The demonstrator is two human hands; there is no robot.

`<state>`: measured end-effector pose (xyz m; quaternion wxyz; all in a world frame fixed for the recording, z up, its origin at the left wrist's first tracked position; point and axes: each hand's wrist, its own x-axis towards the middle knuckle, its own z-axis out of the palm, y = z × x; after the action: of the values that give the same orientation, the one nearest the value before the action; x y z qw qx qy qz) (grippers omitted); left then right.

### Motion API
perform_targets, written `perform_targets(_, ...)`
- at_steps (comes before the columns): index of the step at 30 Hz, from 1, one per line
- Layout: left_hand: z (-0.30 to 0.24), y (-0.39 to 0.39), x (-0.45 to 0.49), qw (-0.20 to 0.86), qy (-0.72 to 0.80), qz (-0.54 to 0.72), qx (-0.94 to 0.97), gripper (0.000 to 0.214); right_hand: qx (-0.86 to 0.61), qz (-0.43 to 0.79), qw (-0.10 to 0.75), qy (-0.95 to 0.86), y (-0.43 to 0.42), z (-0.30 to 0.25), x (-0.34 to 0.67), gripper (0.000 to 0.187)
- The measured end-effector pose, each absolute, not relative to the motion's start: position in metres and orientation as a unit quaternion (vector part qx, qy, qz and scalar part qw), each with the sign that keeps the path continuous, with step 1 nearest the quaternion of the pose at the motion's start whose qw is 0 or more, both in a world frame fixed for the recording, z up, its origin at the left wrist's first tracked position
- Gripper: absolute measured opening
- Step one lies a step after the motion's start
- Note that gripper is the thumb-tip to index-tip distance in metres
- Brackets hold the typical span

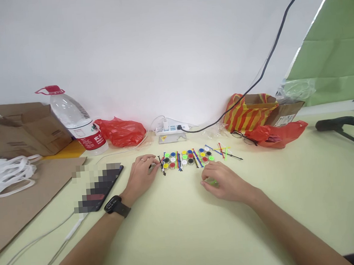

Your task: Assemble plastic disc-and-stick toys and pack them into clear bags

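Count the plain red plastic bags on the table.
2. One bag sits beside the water bottle; the other bag sits before the cardboard box at right. Others may be hidden.

- A black wristwatch [117, 206] with a dark, rounded-rectangular face and a matching black strap is worn on the left wrist.
- A thin, pale ring [142, 160] is seen on one finger of the left hand [140, 173].
- The right hand [221, 182] and both forearms are shown bare.
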<state>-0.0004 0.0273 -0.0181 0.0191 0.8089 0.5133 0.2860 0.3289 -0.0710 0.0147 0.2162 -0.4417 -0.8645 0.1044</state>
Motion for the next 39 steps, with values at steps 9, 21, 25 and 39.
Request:
perform_targets(9, -0.004, 0.017, 0.001, -0.010, 0.519, 0.337, 0.785, 0.016, -0.488, 0.093, 0.159, -0.853, -0.067, 0.013, 0.333, 0.046)
perform_targets(21, 0.004, 0.021, -0.009, 0.034, 0.588, 0.365, 0.721, 0.026, -0.541, 0.034, 0.113, -0.833, -0.063, 0.012, 0.338, 0.058)
perform_targets(25, 0.013, 0.018, -0.014, -0.020, 0.651, 0.252, 0.716, 0.025, -0.513, 0.040, 0.141, -0.846, -0.065, 0.013, 0.335, 0.052)
perform_targets(39, 0.011, 0.017, -0.019, -0.036, 0.709, 0.102, 0.697, 0.055, -0.431, 0.137, 0.182, -0.873, -0.082, 0.009, 0.309, 0.045)
